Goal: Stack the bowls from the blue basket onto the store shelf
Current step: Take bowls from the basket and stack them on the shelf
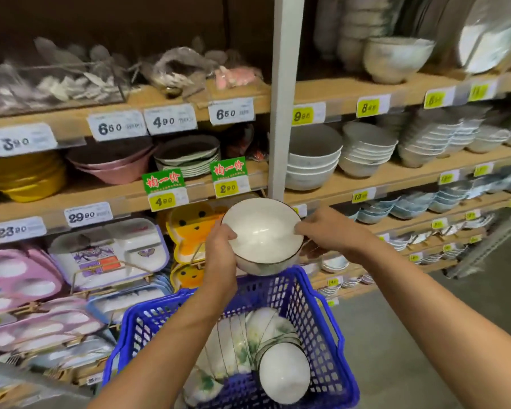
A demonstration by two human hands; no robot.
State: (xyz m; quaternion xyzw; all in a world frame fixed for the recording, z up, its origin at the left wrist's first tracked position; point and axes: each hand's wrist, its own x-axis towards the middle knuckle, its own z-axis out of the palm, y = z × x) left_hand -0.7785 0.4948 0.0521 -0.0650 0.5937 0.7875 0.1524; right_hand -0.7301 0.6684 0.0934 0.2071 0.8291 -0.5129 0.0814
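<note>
The left hand [220, 249] grasps the white bowl [261, 231] at its left edge, with the thumb hooked over the rim and the fingers [219, 270] curled beneath the wall. The bowl hangs between the two hands, mouth tipped toward the camera. It is clear of the blue basket [331, 314], which sits just below the fingers. More bowls [283, 370] lie nested on their sides in the basket, lower and nearer the person.

The right hand [331, 231] closes on the opposite rim, its fingertips pinching the edge.

Up and to the right of the fingers runs the store shelf [396, 175]. It carries stacks of white bowls [313, 160] that look much like the one in hand.

The step in hand seems to be carrying this bowl to a matching stack. To do it well:

- Level the bowl before it travels.
- Keep both rim grips opposite each other so it cannot twist.
- Bring it in from above the chosen stack, not from the side, because the shelf board overhead leaves little room.
- Settle it squarely into the top bowl and loosen the fingers only once it sits flat.

Glazed ware is slippery, so a tilted landing could chip a rim or nudge a neighbouring stack.
</note>
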